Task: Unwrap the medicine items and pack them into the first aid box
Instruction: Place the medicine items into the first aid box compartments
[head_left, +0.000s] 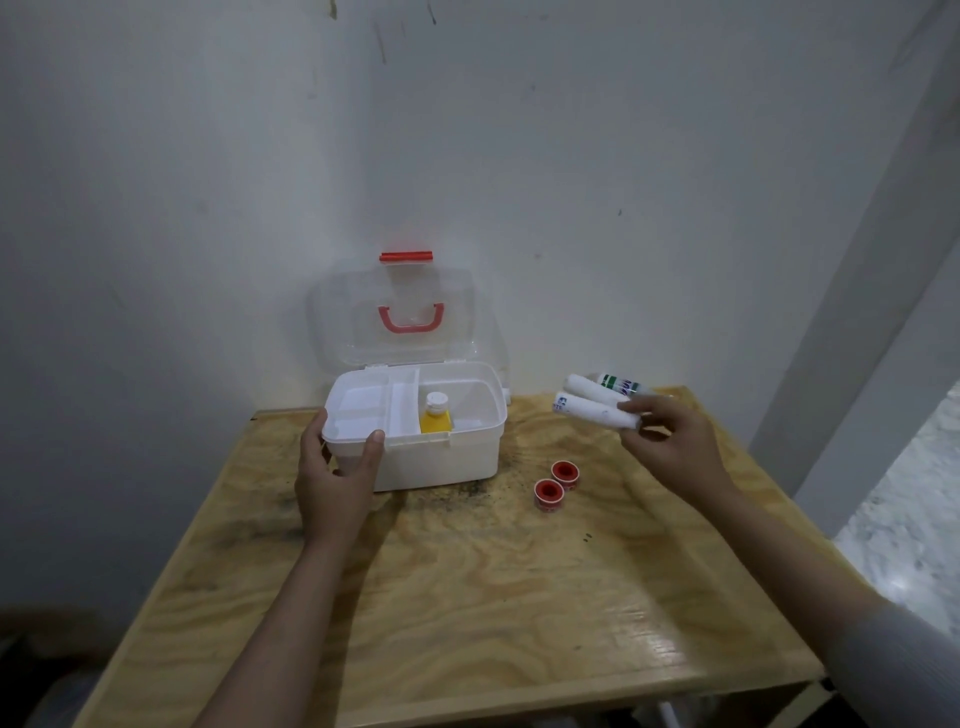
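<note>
The white first aid box (447, 457) stands open on the wooden table (467, 597), its clear lid (405, 312) with red handle leaning back against the wall. Inside, a yellow bottle (435, 415) with a white cap stands to the right of a white divider tray (363, 410). My left hand (337, 473) grips the box's front left corner. My right hand (670, 441) holds white bandage rolls (592, 402) in the air to the right of the box. Two red tape spools (557, 480) lie on the table in front of the box's right side.
The table sits in a corner against a grey-white wall. A pale pillar (852, 364) rises at the right, with speckled floor (914, 519) beyond the table's right edge. Dark stains mark the wood in front of the box.
</note>
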